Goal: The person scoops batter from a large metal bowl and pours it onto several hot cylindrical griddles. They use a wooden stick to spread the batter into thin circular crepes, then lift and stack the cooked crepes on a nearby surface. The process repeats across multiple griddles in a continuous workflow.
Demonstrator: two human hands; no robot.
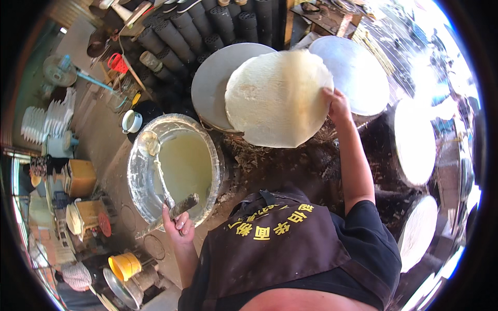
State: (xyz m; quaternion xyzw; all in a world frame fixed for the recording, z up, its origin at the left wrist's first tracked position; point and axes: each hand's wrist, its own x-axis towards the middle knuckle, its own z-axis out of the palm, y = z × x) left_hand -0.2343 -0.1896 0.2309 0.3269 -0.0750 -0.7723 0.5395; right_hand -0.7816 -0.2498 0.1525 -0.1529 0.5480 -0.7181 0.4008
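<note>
My right hand (pixel 338 106) pinches the right edge of a large, thin, round pale pancake (pixel 259 98). The pancake is raised in front of me, its left part overlapping a round grey griddle (pixel 212 78). At lower left, my left hand (pixel 179 226) is closed around a batter-smeared stick-like tool (pixel 185 204), whose exact kind I cannot make out. A ladle (pixel 162 179) leans in a big batter-crusted tub (pixel 136 179) of pale liquid batter (pixel 188 160). The ladle's handle end reaches my left fingers; whether they grip it too is unclear.
More round griddles stand to the right, one pale-topped (pixel 353 75), others with white tops (pixel 414 140) (pixel 417 233). Black cylindrical briquettes (pixel 179 33) are stacked at the back. A small white pot (pixel 132 122) sits beside the tub; a yellow bucket (pixel 124 266) is at lower left.
</note>
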